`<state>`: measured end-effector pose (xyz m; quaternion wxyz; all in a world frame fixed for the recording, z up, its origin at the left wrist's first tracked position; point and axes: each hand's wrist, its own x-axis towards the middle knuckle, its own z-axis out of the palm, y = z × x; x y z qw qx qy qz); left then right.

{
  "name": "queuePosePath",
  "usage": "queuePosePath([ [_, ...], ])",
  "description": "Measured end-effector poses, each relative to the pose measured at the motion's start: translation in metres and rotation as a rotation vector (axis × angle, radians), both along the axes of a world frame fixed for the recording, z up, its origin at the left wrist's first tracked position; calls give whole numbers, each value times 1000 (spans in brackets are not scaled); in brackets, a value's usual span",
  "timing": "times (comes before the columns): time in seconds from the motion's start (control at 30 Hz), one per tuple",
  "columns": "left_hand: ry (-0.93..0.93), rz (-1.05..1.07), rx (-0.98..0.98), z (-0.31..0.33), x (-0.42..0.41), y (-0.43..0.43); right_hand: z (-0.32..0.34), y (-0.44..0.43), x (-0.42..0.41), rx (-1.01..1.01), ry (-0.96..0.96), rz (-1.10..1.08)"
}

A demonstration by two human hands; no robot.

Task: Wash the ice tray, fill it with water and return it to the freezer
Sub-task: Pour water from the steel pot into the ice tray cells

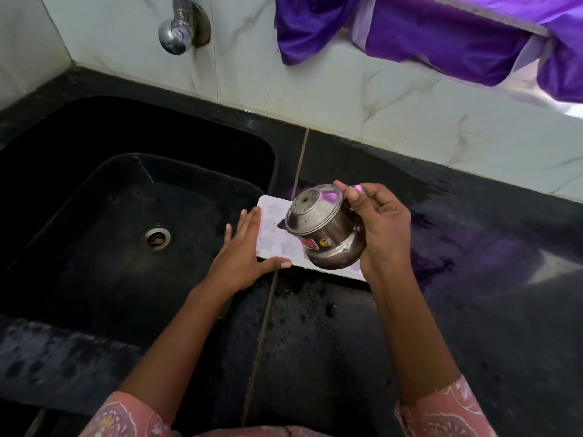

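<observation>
Nearest the camera, two pink patterned sleeves [448, 411] frame the lower edge, and both bare forearms reach out over a black speckled stone table [315, 342] that looks wet in patches. Further out, the left hand [244, 250] lies with its fingers straight and spread, released and holding nothing. Its palm rests against the left short end of a white rectangular plastic ice tray [271, 222], and its thumb lies along the tray's near edge. That tray lies flat on the table just right of the sink, its left end at the sink's rim and its pale shaped hollows facing up. Above the tray's right half, the right hand [378, 228] has its fingers curled round a small round-bellied steel pot [321, 228] with coloured stickers on its side. It holds the pot tilted, the flat round end turned up and to the left. To the left, a deep black rectangular sink [94, 200] holds a round metal drain [155, 238] in its floor. Beyond the sink, a chrome tap [176, 33] juts from the white marbled tile wall [347, 99]. At the far right, a shiny purple cloth [441, 33] hangs down over that wall.
</observation>
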<state>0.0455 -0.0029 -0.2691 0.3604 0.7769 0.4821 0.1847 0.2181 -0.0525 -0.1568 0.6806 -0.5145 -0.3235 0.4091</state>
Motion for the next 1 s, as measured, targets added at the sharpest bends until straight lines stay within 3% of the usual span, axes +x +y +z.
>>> queuePosePath([
  [0.23,-3,2,-1,0,0,0,-7,0,2,11,38,-14],
  [0.5,15,2,-3,6,1,-2,-23,-1,6,37,221,-70],
  [0.67,177,-14,42,13,0,3,-28,-2,7,61,331,-110],
  [0.83,-297,-34,-72,37,8,0,-34,-3,11,85,349,-119],
  [1.0,-496,-17,-224,61,28,-8,-42,2,13,117,393,-94],
])
